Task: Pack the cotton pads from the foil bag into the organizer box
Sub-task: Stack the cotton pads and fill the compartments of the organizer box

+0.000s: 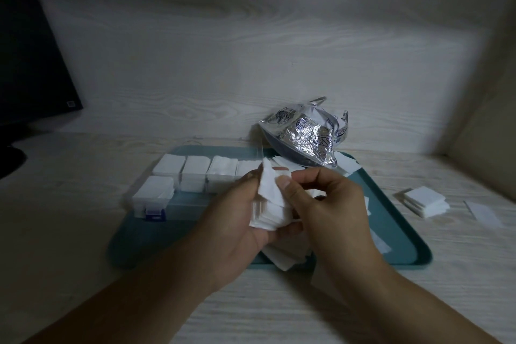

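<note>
Over the middle of the teal tray [402, 257] I hold a stack of cotton pads [269, 215] between both hands. My left hand [237, 227] cups the stack from below, fingers curled round it, while my right hand [325, 204] pinches the top pad by its edge, thumb against it. More loose pads [284, 255] lie on the tray just under my hands. At the tray's left end sits the clear organizer box [167, 198], its compartments filled with white pads. At the tray's far edge the crumpled foil bag [307, 134] rests, open. Beyond the tray's right side, a small pile of pads [424, 201] lies on the surface [279, 310].
</note>
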